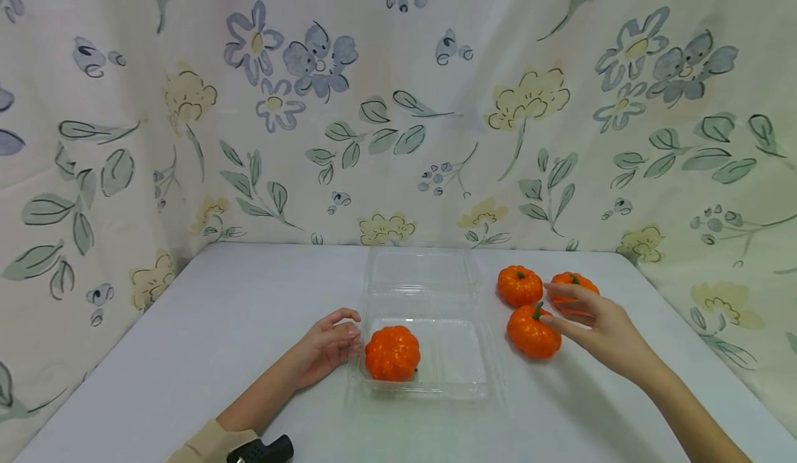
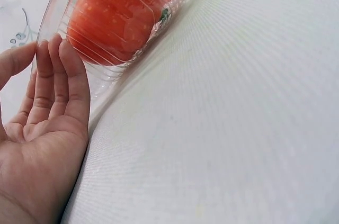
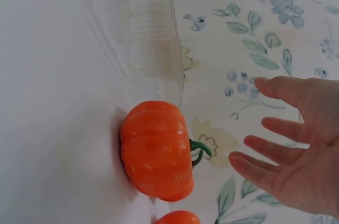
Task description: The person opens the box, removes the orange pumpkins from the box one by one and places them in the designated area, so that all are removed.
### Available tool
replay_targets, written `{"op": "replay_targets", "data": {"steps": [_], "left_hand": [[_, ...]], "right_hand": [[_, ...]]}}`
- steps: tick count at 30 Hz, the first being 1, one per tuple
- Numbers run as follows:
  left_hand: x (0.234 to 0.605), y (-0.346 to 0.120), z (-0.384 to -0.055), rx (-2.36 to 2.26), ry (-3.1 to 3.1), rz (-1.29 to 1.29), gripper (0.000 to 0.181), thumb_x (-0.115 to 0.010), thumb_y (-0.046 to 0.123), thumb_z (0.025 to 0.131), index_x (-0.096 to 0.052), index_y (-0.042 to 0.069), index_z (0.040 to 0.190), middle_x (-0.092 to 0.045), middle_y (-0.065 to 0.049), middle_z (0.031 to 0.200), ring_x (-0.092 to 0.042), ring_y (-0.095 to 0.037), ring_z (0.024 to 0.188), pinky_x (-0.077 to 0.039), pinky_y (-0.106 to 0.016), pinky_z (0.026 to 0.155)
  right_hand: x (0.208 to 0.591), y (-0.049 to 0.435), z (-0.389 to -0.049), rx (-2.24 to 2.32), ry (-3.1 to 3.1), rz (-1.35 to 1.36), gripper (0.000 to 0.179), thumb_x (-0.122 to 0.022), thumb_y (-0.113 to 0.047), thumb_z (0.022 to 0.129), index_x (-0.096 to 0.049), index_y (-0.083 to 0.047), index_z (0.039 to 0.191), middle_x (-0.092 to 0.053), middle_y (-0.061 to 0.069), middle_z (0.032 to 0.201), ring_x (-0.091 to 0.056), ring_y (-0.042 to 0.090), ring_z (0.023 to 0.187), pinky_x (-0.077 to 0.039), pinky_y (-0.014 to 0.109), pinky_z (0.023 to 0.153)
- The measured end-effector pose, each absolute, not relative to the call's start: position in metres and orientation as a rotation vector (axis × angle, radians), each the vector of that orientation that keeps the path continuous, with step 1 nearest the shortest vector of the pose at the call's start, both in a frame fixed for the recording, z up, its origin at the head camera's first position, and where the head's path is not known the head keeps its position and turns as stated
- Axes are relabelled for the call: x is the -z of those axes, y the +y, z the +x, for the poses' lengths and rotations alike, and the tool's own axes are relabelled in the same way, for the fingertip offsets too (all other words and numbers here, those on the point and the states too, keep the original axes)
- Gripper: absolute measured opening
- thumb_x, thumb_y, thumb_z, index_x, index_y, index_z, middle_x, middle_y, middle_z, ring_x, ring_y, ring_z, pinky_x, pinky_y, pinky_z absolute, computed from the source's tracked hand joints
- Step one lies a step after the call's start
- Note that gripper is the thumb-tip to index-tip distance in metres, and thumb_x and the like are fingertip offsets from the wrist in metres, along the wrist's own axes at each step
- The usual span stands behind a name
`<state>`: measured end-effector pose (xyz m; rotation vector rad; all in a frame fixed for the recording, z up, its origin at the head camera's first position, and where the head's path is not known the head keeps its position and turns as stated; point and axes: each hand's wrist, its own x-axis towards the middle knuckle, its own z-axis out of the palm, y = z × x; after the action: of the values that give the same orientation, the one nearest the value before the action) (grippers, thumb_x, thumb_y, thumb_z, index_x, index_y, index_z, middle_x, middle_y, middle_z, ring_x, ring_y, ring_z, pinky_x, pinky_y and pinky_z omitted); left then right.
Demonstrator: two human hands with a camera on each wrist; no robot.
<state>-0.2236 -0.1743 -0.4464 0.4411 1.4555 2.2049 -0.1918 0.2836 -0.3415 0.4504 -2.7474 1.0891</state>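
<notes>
A clear plastic clamshell container (image 1: 454, 352) lies with its lid folded back on the white table. One orange toy pumpkin (image 1: 392, 353) sits in its left side, stem turned toward the lower right. At the container's left rim, my left hand (image 1: 326, 349) pinches the edge between thumb and fingertips, as the left wrist view shows. My right hand (image 1: 607, 331), fingers spread and holding nothing, hovers over the pumpkins to the right. Nearest it is the front pumpkin (image 3: 156, 150), green stem upward. Behind stand another pumpkin (image 1: 519, 286) and a third pumpkin (image 1: 585, 286), partly hidden by the hand.
A flowered curtain (image 1: 398, 103) hangs behind the table (image 1: 261, 290) and along its sides. The container's open lid (image 1: 420, 269) lies toward the back edge. A black wrist device (image 1: 261, 449) and a beige sleeve (image 1: 212, 443) show on the left arm.
</notes>
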Motion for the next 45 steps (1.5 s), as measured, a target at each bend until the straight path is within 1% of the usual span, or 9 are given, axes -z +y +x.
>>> {"op": "replay_targets", "data": {"steps": [3,8,14,18,26,27,32,37,45], "left_hand": [[0.446,-0.174,-0.223,-2.202,1.453,0.452,0.018,-0.044,0.003,0.108,-0.048,0.014,0.121,-0.066,0.008,0.09,-0.064,-0.01,0.084,-0.057,-0.022,0.086],[0.446,-0.174,-0.223,-2.205,1.45,0.46,0.018,-0.045,0.003,0.108,-0.048,0.014,0.121,-0.066,0.008,0.091,-0.064,-0.009,0.084,-0.057,-0.021,0.086],[0.447,-0.174,-0.225,-2.196,1.465,0.452,0.018,-0.044,0.004,0.108,-0.048,0.015,0.122,-0.066,0.008,0.091,-0.064,-0.01,0.084,-0.057,-0.021,0.087],[0.446,-0.173,-0.225,-2.199,1.465,0.444,0.018,-0.044,0.003,0.108,-0.048,0.014,0.122,-0.066,0.008,0.091,-0.064,-0.01,0.084,-0.057,-0.021,0.086],[0.444,-0.173,-0.222,-2.213,1.446,0.449,0.017,-0.046,0.003,0.107,-0.047,0.012,0.122,-0.067,0.007,0.091,-0.064,-0.01,0.084,-0.057,-0.021,0.086],[0.443,-0.173,-0.222,-2.214,1.446,0.445,0.017,-0.046,0.003,0.107,-0.047,0.012,0.122,-0.067,0.007,0.091,-0.064,-0.01,0.084,-0.057,-0.021,0.086],[0.443,-0.173,-0.221,-2.218,1.443,0.438,0.018,-0.046,0.003,0.107,-0.048,0.013,0.121,-0.066,0.006,0.09,-0.063,-0.01,0.083,-0.057,-0.021,0.085],[0.443,-0.174,-0.221,-2.22,1.439,0.446,0.017,-0.047,0.004,0.107,-0.048,0.013,0.122,-0.066,0.006,0.091,-0.063,-0.01,0.084,-0.057,-0.021,0.086],[0.444,-0.175,-0.222,-2.214,1.447,0.459,0.017,-0.047,0.004,0.107,-0.048,0.013,0.122,-0.067,0.006,0.091,-0.064,-0.01,0.084,-0.057,-0.021,0.086]], "right_hand": [[0.343,0.281,-0.191,-1.069,-2.729,0.468,0.053,-0.079,-0.018,0.096,-0.06,0.003,0.14,-0.065,0.028,0.136,-0.069,0.048,0.115,-0.062,0.044,0.088],[0.344,0.275,-0.192,-1.062,-2.684,0.541,0.052,-0.082,-0.012,0.092,-0.062,0.004,0.137,-0.066,0.027,0.135,-0.071,0.046,0.112,-0.06,0.049,0.091],[0.342,0.264,-0.197,-1.08,-2.643,0.62,0.05,-0.082,-0.009,0.092,-0.063,0.005,0.135,-0.068,0.024,0.132,-0.071,0.04,0.11,-0.061,0.046,0.091],[0.34,0.255,-0.2,-1.102,-2.643,0.638,0.048,-0.082,-0.011,0.093,-0.064,0.003,0.134,-0.068,0.022,0.133,-0.071,0.038,0.11,-0.06,0.048,0.092],[0.338,0.238,-0.206,-1.175,-2.626,0.669,0.05,-0.082,-0.014,0.093,-0.063,0.003,0.136,-0.067,0.022,0.135,-0.07,0.044,0.115,-0.06,0.05,0.092],[0.338,0.236,-0.207,-1.177,-2.629,0.671,0.05,-0.082,-0.014,0.093,-0.064,0.002,0.136,-0.068,0.021,0.134,-0.07,0.044,0.115,-0.061,0.047,0.092],[0.337,0.226,-0.208,-1.202,-2.638,0.682,0.049,-0.081,-0.017,0.094,-0.064,-0.003,0.138,-0.069,0.018,0.135,-0.071,0.043,0.116,-0.061,0.046,0.091],[0.338,0.216,-0.21,-1.202,-2.646,0.71,0.05,-0.081,-0.018,0.094,-0.064,-0.003,0.138,-0.068,0.019,0.135,-0.072,0.04,0.114,-0.06,0.05,0.093],[0.337,0.201,-0.21,-1.234,-2.648,0.793,0.049,-0.079,-0.019,0.096,-0.064,-0.003,0.139,-0.068,0.017,0.136,-0.071,0.036,0.116,-0.059,0.048,0.097]]}}
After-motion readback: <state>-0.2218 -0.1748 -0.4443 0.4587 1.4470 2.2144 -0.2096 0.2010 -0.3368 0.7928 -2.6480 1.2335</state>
